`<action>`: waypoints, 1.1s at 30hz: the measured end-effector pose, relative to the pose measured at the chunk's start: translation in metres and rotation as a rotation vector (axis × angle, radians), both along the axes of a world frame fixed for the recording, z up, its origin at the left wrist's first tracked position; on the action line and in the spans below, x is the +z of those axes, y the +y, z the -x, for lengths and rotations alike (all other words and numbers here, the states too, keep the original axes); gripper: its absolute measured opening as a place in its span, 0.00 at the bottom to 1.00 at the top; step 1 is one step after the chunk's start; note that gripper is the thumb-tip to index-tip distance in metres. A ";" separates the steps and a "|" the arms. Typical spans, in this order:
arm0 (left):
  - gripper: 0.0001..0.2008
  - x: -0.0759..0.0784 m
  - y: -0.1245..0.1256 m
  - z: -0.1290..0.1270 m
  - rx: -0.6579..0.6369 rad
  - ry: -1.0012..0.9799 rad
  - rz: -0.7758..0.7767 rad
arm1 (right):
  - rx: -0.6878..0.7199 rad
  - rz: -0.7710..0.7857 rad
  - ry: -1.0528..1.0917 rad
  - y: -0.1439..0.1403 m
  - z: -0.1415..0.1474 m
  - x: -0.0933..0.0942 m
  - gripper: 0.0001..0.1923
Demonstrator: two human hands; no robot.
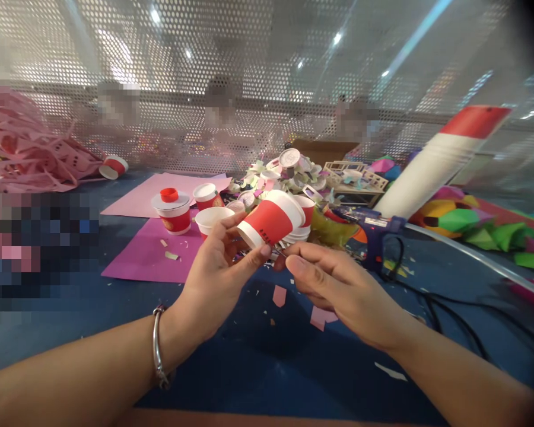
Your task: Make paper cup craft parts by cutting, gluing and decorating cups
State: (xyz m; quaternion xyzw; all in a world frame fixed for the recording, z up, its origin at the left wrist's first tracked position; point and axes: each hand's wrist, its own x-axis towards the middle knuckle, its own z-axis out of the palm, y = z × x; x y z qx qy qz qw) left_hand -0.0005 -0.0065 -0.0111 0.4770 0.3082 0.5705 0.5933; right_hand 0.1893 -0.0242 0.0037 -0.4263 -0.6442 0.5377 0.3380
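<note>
A red and white paper cup (267, 220) is held tilted above the table, its wider end up to the right. Wrapped round its lower left side are the fingers and thumb of my left hand (231, 252), which has a silver bangle on the wrist. My right hand (324, 276) is closed in a pinch just below the cup. Something thin and dark shows at its fingertips, too small to name. Behind my left fingers stands a white-rimmed cup (213, 218). A short stack of cups (306, 214) is partly hidden behind the held cup.
Left stand a cup with a white disc and red ring (173, 220) and another cup (207, 193), near a purple sheet (146, 261). A glue gun (374, 231) with black cable lies right, by a tall cup stack (418, 172). Paper scraps (260, 178) pile up behind.
</note>
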 end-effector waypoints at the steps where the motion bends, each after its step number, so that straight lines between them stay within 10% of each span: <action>1: 0.26 -0.001 0.000 0.000 0.003 0.008 0.005 | -0.003 0.006 -0.001 0.000 0.000 0.000 0.19; 33: 0.23 -0.001 -0.003 0.003 0.077 0.066 -0.096 | -0.058 0.187 0.098 -0.003 0.009 0.003 0.22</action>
